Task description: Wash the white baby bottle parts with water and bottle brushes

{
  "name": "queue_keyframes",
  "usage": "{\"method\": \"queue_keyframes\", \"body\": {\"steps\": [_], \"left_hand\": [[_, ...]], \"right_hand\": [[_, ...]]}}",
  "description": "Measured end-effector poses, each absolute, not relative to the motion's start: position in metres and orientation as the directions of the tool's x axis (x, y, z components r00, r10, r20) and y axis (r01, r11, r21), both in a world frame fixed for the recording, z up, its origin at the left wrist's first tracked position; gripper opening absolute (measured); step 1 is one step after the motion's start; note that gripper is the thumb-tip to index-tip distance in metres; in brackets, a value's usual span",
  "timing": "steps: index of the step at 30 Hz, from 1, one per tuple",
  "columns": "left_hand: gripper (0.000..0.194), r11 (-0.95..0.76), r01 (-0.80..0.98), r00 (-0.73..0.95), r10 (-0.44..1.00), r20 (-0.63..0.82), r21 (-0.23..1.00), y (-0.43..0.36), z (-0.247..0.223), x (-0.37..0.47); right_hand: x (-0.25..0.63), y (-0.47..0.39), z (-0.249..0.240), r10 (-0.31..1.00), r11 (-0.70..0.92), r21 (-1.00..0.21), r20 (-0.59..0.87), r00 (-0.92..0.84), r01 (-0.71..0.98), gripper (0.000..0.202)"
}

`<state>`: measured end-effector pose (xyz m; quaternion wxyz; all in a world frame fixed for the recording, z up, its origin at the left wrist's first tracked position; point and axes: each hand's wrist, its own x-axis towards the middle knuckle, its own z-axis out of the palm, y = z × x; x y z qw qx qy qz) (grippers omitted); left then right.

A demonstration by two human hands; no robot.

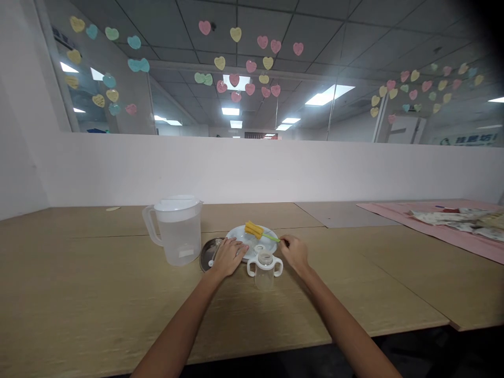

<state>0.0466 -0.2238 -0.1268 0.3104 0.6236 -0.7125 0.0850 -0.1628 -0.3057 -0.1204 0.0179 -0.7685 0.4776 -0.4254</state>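
While the right hand (294, 253) pinches its handle end with closed fingers, the sponge brush (256, 231) sits just left of that hand, over the plate (233, 232) at frame centre; the left hand (230, 256), fingers loosely extended, is at the plate's left rim, its grip unclear. Room lies over the tabletop (338, 294) rightward, whose front edge crosses the lower frame. The brush's long axis runs leftward and slightly up, yellow head foremost.
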Motion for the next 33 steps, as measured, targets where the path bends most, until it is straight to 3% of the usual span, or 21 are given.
{"method": "queue_keyframes", "body": {"steps": [7, 14, 17, 20, 25, 29, 33], "left_hand": [[0.039, 0.178, -0.915, 0.124, -0.731, 0.671, 0.363, -0.222, -0.120, 0.048], [0.047, 0.107, -0.854, 0.316, -0.670, 0.671, 0.509, -0.225, -0.118, 0.048], [0.046, 0.115, -0.898, 0.268, -0.622, 0.736, 0.424, -0.224, -0.117, 0.048], [0.038, 0.174, -0.950, 0.117, -0.569, 0.814, 0.258, -0.220, -0.116, 0.048], [0.037, 0.299, -0.954, -0.162, -0.497, 0.852, -0.007, -0.218, -0.116, 0.044], [0.037, 0.289, -0.957, -0.166, -0.465, 0.870, -0.028, -0.217, -0.115, 0.043], [0.040, 0.279, -0.959, -0.097, -0.471, 0.877, 0.044, -0.211, -0.112, 0.045]], "right_hand": [[-0.165, -0.305, -0.119, -0.745, -0.553, -0.491, 0.654, 0.134, -0.673, 0.027], [-0.165, -0.303, -0.118, -0.717, -0.624, -0.515, 0.677, 0.167, -0.588, 0.029], [-0.164, -0.302, -0.118, -0.682, -0.659, -0.431, 0.689, 0.246, -0.616, 0.030], [-0.162, -0.300, -0.118, -0.660, -0.671, -0.339, 0.678, 0.323, -0.659, 0.032], [-0.161, -0.299, -0.117, -0.695, -0.669, -0.346, 0.605, 0.389, -0.658, 0.044], [-0.160, -0.301, -0.115, -0.723, -0.650, -0.425, 0.601, 0.341, -0.629, 0.047], [-0.161, -0.303, -0.116, -0.737, -0.659, -0.499, 0.575, 0.354, -0.562, 0.051]]}}
